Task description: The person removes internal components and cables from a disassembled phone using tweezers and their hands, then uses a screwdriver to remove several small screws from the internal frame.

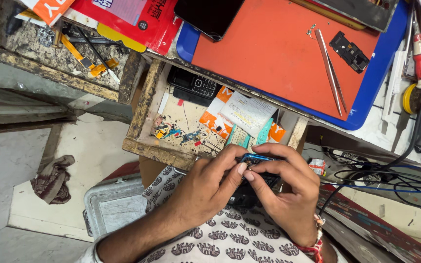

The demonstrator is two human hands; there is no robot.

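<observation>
Both my hands hold a small dark phone with a blue edge [253, 160] over my lap, just below an open wooden drawer. My left hand [205, 187] grips it from the left, thumb and fingertips pressed on its top. My right hand [286, 187] wraps it from the right, a red thread band at the wrist. Most of the phone is hidden by my fingers.
The open drawer [144, 104] holds a black keypad phone [193, 85], small parts and paper packets. Above it lies an orange mat with a blue rim [274, 53] carrying tweezers [331, 73], a black part [349, 51] and a dark phone [208, 17]. Cables [391, 175] lie at the right.
</observation>
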